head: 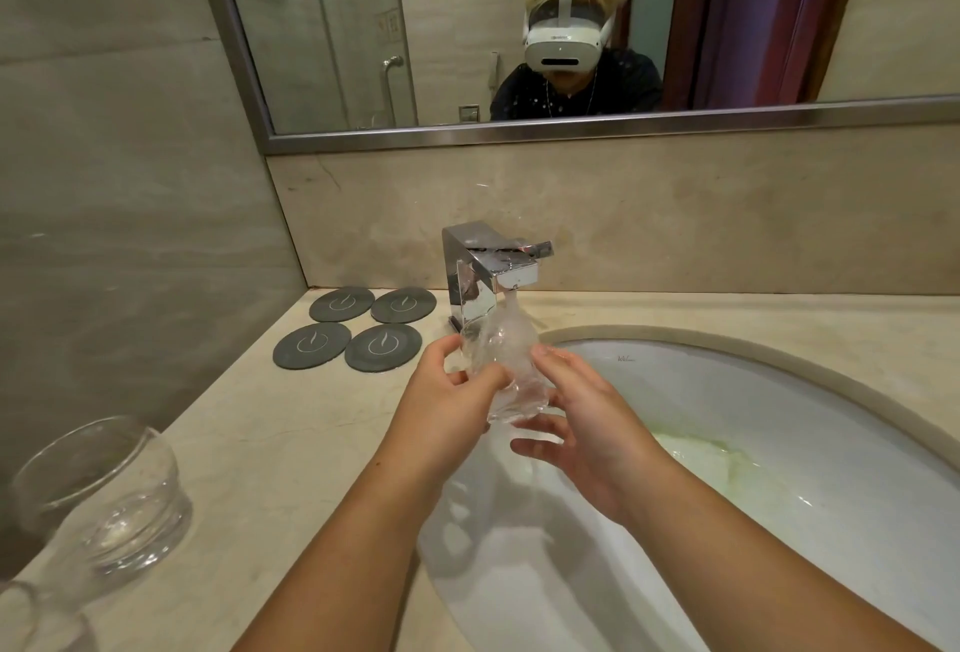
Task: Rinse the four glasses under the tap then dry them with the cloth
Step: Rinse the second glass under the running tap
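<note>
One glass (501,365): rinsing under tap (491,272).
Left hand (447,402): grips it.
Right hand (582,422): flat against it.
Two glasses (104,495): left of tap, probably waiting.

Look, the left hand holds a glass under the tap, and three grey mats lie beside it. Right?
No: the head view shows four grey mats, not three. The left hand does hold the glass under the tap.

Bathroom, white oval sink (841,443) set in a stone table (291,443), chrome tap (485,282) behind the sink, framed mirror (457,1) above the sink, four grey coasters (383,347) left of the sink
</note>
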Motion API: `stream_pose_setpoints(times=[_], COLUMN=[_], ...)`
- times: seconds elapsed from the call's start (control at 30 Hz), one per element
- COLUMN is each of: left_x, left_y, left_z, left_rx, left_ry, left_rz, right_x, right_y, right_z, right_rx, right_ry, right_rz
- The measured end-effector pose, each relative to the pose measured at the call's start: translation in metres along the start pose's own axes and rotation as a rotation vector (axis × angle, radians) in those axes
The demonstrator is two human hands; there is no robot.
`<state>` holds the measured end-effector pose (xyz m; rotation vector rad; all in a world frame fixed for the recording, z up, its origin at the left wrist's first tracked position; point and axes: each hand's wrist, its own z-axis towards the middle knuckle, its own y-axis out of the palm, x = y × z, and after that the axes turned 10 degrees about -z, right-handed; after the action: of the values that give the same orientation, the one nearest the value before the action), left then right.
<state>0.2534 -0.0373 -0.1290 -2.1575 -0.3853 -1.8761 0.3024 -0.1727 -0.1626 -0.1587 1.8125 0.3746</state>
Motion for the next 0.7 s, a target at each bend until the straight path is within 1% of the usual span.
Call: stream_pose_setpoints(times=[0.13, 0.2, 0.4, 0.53, 0.6, 0.7], left_x=[-0.0004, -0.0028, -0.0064, -0.0074, -0.0072, -0.0075], left_y=[0.0009, -0.0001, 0.0022, -0.0010, -0.0014, 0.0016], left_z=[0.0010, 0.0028, 0.0072, 0.0051, 0.0039, -0.0001], left_rx=[-0.005, 0.009, -0.048, -0.109, -0.100, -0.073], left_ry=[-0.003, -0.004, 0.024, 0.106, 0.138, 0.156], left_rz=[-0.037, -0.033, -0.031, 0.111, 0.150, 0.203], right_x=[-0.0025, -0.0033, -0.0012, -0.0010, -0.0005, 0.0006], right_y=[0.0014, 0.0025, 0.0055, 0.0052, 0.0028, 0.0005], right_z=[-0.0036, -0.0055, -0.0034, -0.0008, 0.0005, 0.0008], right_rx=[-0.075, -0.122, -0.123, -0.063, -0.032, -0.030], right_ry=[0.108, 0.129, 0.038, 0.000, -0.020, -0.047], right_rz=[-0.001, 0.025, 0.051, 0.062, 0.058, 0.024])
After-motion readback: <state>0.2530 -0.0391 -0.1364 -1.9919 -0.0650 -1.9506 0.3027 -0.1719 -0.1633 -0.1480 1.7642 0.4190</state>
